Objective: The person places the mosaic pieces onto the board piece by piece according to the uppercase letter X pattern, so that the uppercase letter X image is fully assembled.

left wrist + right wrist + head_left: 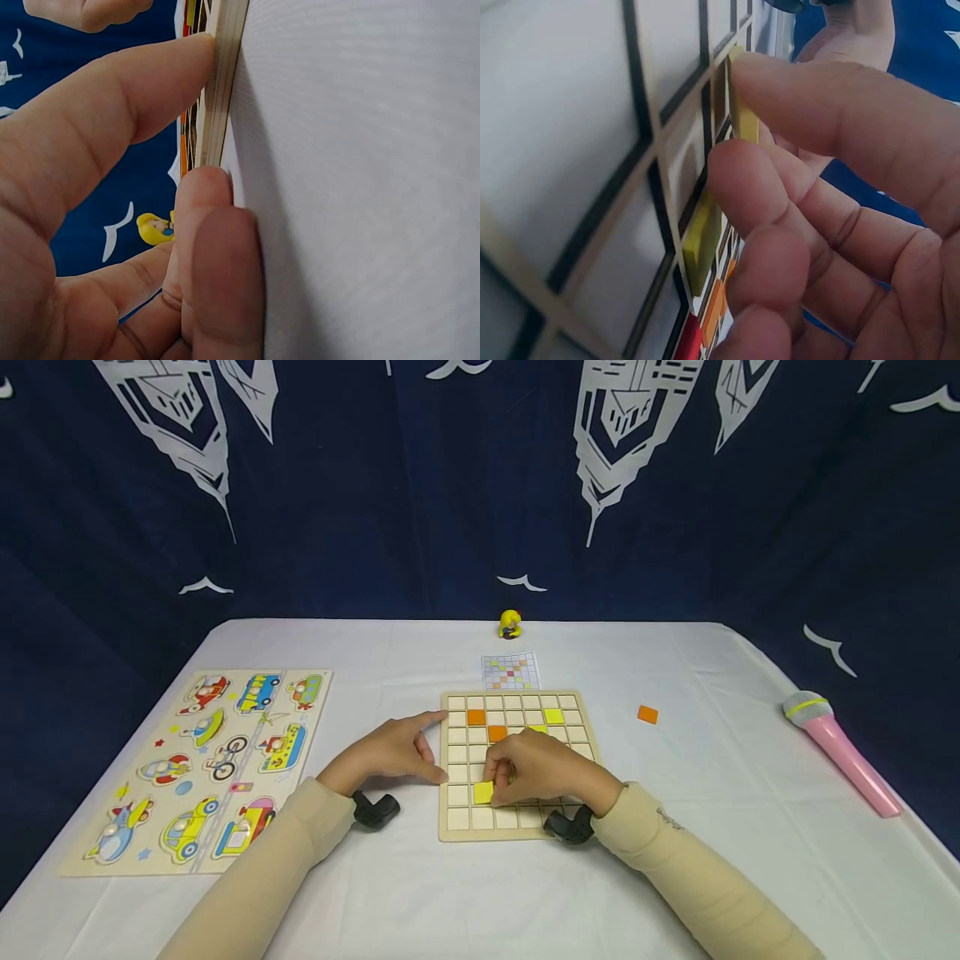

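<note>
A wooden grid board of white squares lies flat, with colored tiles on it. Over its lower left part, my right hand pinches a yellow tile between thumb and fingertips. From close up, that yellow tile stands tilted against the grid, near a second yellow tile and a red tile. My left hand touches the board's left edge with thumb and index finger spread apart. Two orange tiles and a yellow tile sit in the upper rows; the right hand hides some squares.
A printed pattern card lies behind the board, and a small yellow figure stands beyond it. One loose orange tile is to the right. A pink microphone lies far right, and a vehicle puzzle board lies left.
</note>
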A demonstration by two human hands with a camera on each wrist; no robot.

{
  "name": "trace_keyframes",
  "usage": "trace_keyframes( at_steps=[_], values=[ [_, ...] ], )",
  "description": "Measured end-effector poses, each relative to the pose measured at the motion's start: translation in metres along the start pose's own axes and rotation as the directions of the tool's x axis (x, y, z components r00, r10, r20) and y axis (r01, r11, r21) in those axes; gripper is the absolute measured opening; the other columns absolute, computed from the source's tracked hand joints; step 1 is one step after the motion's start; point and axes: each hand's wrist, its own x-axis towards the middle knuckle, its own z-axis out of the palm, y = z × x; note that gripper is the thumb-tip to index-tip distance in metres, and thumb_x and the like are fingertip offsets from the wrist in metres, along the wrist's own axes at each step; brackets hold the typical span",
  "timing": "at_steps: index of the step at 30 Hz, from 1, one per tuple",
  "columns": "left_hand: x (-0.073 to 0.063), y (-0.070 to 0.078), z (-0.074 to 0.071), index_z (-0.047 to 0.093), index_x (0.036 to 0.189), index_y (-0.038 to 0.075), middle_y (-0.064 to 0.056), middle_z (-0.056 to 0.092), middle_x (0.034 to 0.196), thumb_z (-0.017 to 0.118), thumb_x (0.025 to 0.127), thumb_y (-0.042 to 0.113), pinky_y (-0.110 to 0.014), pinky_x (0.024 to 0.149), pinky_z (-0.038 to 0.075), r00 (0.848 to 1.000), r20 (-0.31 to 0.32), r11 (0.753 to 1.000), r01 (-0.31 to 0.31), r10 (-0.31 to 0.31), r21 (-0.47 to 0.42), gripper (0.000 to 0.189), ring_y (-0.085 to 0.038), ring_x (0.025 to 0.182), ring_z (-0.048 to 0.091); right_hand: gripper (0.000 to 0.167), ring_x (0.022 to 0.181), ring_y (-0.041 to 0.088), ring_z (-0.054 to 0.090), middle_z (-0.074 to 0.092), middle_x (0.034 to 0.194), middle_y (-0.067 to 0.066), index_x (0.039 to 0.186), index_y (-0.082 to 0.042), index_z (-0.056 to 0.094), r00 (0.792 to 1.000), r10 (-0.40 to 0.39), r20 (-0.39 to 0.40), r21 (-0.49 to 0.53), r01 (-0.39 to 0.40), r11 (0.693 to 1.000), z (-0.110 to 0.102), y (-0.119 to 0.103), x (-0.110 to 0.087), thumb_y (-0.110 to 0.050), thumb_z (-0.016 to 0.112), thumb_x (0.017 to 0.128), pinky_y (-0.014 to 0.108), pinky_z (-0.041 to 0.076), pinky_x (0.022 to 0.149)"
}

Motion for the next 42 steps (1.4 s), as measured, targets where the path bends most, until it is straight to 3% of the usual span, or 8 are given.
trace_keyframes(
  at_steps=[8, 17, 22, 28, 37, 42],
  values=[
    [0.001, 0.0, 0.0, 0.04, 0.165, 0.003, -0.004, 0.07, 0.086, 0.095, 0.078, 0.015, -0.035, 0.085, 0.049, 1.0, 0.0, 1.0, -0.001, 0.001, 0.015, 0.104, -0.017, 0.08, 0.061, 0.017, 0.064, 0.0, 0.052, 0.063, 0.07, -0.013, 0.089, -0.012, 0.074, 1.0, 0.002, -0.003, -0.045, -0.002, 0.999, 0.005, -0.002, 0.003, -0.008, 0.09, 0.083, 0.022, 0.045, 0.064],
    [-0.001, 0.001, 0.0, 0.04, 0.165, 0.002, -0.004, 0.07, 0.086, 0.095, 0.078, 0.014, -0.034, 0.084, 0.049, 1.0, -0.001, 1.0, -0.012, 0.012, 0.012, 0.104, -0.017, 0.079, 0.061, 0.017, 0.065, 0.001, 0.053, 0.064, 0.074, -0.013, 0.095, -0.012, 0.075, 1.0, 0.018, -0.006, -0.026, -0.018, 1.0, 0.004, -0.001, -0.001, -0.008, 0.088, 0.085, 0.023, 0.045, 0.065],
    [0.0, 0.001, 0.0, 0.04, 0.165, 0.002, -0.004, 0.07, 0.085, 0.095, 0.078, 0.015, -0.035, 0.085, 0.048, 1.0, -0.004, 1.0, -0.008, 0.008, 0.02, 0.104, -0.017, 0.08, 0.061, 0.015, 0.063, 0.002, 0.05, 0.063, 0.077, -0.011, 0.101, -0.008, 0.076, 0.999, -0.03, -0.02, 0.061, 0.031, 0.998, -0.002, 0.008, -0.008, -0.006, 0.083, 0.089, 0.023, 0.043, 0.062],
    [0.0, 0.0, 0.001, 0.04, 0.165, 0.003, -0.003, 0.07, 0.086, 0.095, 0.078, 0.016, -0.035, 0.087, 0.048, 1.0, -0.007, 1.0, -0.005, 0.005, 0.025, 0.105, -0.017, 0.08, 0.061, 0.014, 0.065, 0.004, 0.045, 0.057, 0.081, -0.009, 0.109, 0.0, 0.074, 0.996, -0.077, -0.037, 0.211, 0.083, 0.974, -0.014, 0.024, -0.021, -0.003, 0.078, 0.095, 0.021, 0.04, 0.065],
    [0.0, 0.0, 0.002, 0.04, 0.166, 0.004, -0.004, 0.07, 0.086, 0.095, 0.078, 0.016, -0.035, 0.085, 0.047, 1.0, -0.005, 1.0, 0.006, -0.006, 0.01, 0.105, -0.018, 0.08, 0.06, 0.027, 0.072, 0.012, 0.057, 0.065, 0.086, 0.001, 0.122, 0.008, 0.069, 0.998, -0.005, -0.064, 0.379, 0.029, 0.925, -0.033, 0.047, -0.044, 0.0, 0.075, 0.096, 0.021, 0.047, 0.07],
    [0.0, -0.001, 0.002, 0.039, 0.166, 0.004, -0.004, 0.069, 0.086, 0.095, 0.078, 0.015, -0.035, 0.085, 0.047, 1.0, -0.006, 1.0, 0.01, -0.01, 0.005, 0.105, -0.018, 0.08, 0.06, 0.032, 0.072, 0.013, 0.057, 0.063, 0.084, 0.004, 0.126, 0.012, 0.065, 0.989, 0.045, -0.141, 0.382, 0.012, 0.924, -0.045, 0.062, -0.056, 0.004, 0.072, 0.097, 0.022, 0.048, 0.071]
  ],
)
